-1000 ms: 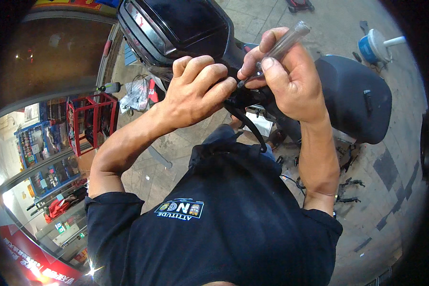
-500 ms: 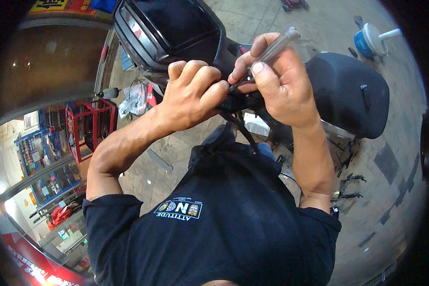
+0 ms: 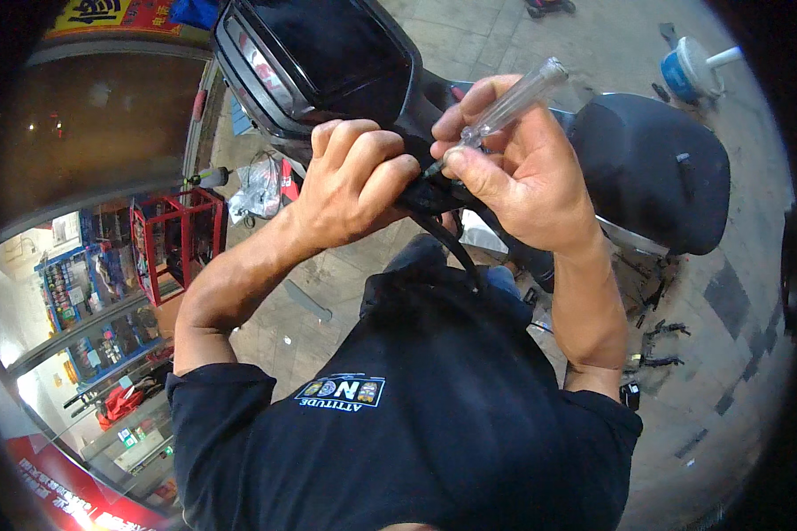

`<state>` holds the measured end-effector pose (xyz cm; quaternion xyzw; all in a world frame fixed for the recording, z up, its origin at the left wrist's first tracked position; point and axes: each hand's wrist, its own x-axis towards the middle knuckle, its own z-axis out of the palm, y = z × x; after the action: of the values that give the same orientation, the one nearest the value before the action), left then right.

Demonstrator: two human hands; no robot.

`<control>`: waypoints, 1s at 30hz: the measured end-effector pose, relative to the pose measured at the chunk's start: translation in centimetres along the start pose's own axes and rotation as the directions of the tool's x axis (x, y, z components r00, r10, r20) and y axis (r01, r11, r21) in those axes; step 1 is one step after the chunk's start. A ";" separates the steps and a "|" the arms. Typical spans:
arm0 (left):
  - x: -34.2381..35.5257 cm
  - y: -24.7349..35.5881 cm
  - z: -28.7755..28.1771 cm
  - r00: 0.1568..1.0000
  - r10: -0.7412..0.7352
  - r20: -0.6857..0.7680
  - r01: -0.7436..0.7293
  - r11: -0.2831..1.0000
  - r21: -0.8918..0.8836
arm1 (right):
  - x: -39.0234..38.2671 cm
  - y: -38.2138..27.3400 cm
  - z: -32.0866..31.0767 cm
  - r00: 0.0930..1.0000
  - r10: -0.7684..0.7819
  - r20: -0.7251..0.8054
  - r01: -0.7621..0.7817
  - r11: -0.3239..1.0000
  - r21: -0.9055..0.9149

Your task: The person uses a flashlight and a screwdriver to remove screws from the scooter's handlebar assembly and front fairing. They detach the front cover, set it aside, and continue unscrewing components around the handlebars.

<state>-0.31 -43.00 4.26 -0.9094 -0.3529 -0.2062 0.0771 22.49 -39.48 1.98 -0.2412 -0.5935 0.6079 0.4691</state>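
Observation:
My right hand (image 3: 540, 181) holds a screwdriver (image 3: 518, 99) with a clear handle, which slants up to the right. Thumb and fingers pinch it low, near where the handle meets the shaft. Its shaft points down left into black handlebar parts (image 3: 443, 190) of a scooter. My left hand (image 3: 350, 173) is closed over the left side of these same parts, knuckles up, its fingertips hidden beneath. The screwdriver's tip lies in dark shadow between both hands, so what it touches cannot be made out. A black cable (image 3: 456, 246) hangs below the hands.
Ahead rises the scooter's glossy black front (image 3: 336, 53); its black seat (image 3: 651, 173) is to the right, with a small dark item (image 3: 684, 173) on top. A white-and-blue bucket (image 3: 684, 73) stands far right. At left are a red rack (image 3: 173, 239) and a plastic bag (image 3: 255, 190).
My right thumb has slid down toward the shaft, and more of the clear handle shows. The left hand keeps its hold. The whole view has shifted slightly.

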 end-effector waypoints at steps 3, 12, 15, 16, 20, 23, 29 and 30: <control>-0.7 0.3 0.3 0.997 -0.062 -0.054 0.061 0.998 -0.023 | -0.3 -0.1 -0.1 0.997 0.075 -0.013 -0.075 0.996 -0.037; -0.9 0.3 1.4 0.988 0.010 -0.152 -0.001 0.998 0.061 | -0.2 0.0 -0.8 0.997 -0.029 0.070 0.037 0.992 -0.119; -0.7 0.3 1.3 0.989 0.051 -0.135 -0.039 0.995 0.092 | -0.2 -0.1 -1.0 0.994 -0.057 0.091 0.071 0.987 -0.148; -0.6 0.3 1.3 0.991 0.044 -0.126 -0.034 0.996 0.083 | -0.1 -0.1 -1.1 0.993 -0.070 0.095 0.084 0.986 -0.147; -0.2 0.7 1.4 0.992 0.003 -0.125 0.004 0.999 0.055 | 0.1 0.1 -1.4 0.996 -0.005 0.090 0.014 0.995 -0.099; 0.1 0.8 1.3 0.991 -0.021 -0.134 0.028 0.999 0.047 | 0.2 -0.1 -1.5 0.982 -0.088 0.167 0.113 0.982 -0.151; 0.1 0.6 1.0 0.996 0.014 -0.088 -0.008 0.998 0.065 | 0.7 -1.6 -0.6 0.904 -0.332 0.270 0.392 0.897 -0.207; 0.1 0.5 1.0 0.993 0.010 -0.117 -0.006 1.000 0.028 | 0.7 -1.8 -0.4 0.890 -0.322 0.322 0.392 0.902 -0.182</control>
<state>0.44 -43.02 3.42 -0.8960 -0.3470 -0.2538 0.1111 22.99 -38.95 3.85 -0.0927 -0.7585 0.4617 0.4505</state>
